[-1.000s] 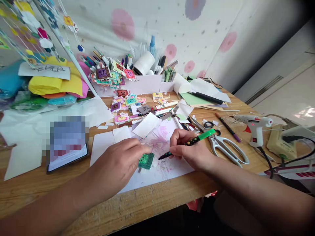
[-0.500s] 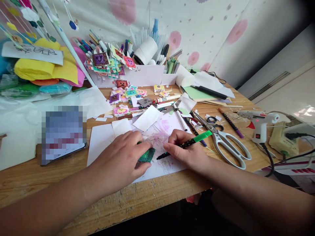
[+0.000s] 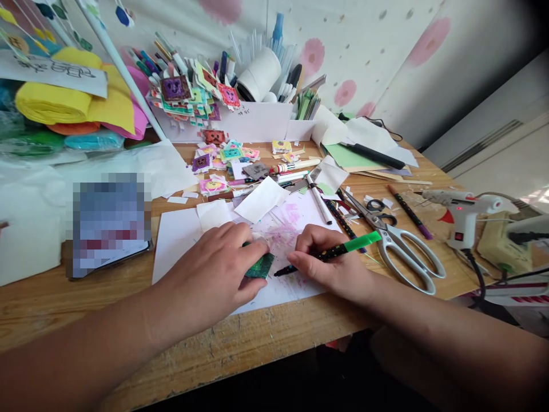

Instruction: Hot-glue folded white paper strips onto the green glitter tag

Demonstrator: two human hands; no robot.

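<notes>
Left grip [image 3: 214, 274] pinches the green square [image 3: 261, 266] down on white paper [image 3: 175, 240], right grip [image 3: 332, 269] wrapped round a green-capped pen [image 3: 338, 249], tip right beside it.

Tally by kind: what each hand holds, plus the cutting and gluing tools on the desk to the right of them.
green piece, pinned under the left hand: 1
pen, gripped in the right hand: 1
scissors: 2, large scissors and small scissors
glue gun: 1
Total: 5
</notes>
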